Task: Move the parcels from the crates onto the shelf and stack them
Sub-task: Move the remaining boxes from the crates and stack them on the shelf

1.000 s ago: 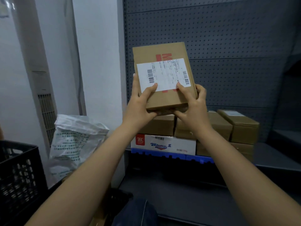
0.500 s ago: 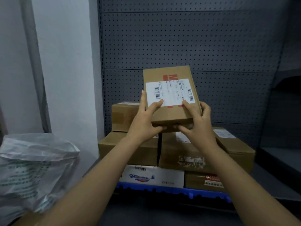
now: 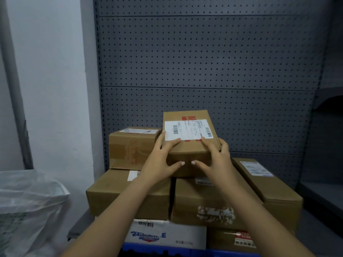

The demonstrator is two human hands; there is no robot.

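A brown cardboard parcel (image 3: pixel 190 143) with a white shipping label and red print lies on top of the stack on the shelf. My left hand (image 3: pixel 159 164) grips its near left corner, thumb on the front face. My right hand (image 3: pixel 215 162) grips its near right corner the same way. To the left of it stands another brown parcel (image 3: pixel 132 147) on the same level. Below are two larger brown boxes (image 3: pixel 128 197) (image 3: pixel 206 203), and a long brown box (image 3: pixel 267 188) lies at the right. A white printed box (image 3: pixel 165 236) sits at the bottom.
A grey pegboard back panel (image 3: pixel 204 62) rises behind the stack. A white woven sack (image 3: pixel 27 210) fills the lower left. The white wall (image 3: pixel 50 80) and a grey pipe (image 3: pixel 13 80) stand at the left. A further grey shelf (image 3: pixel 321 195) lies at the right.
Both hands have lowered the labelled parcel from a raised, tilted hold down onto the top of the stack. The view has come closer to the shelf.
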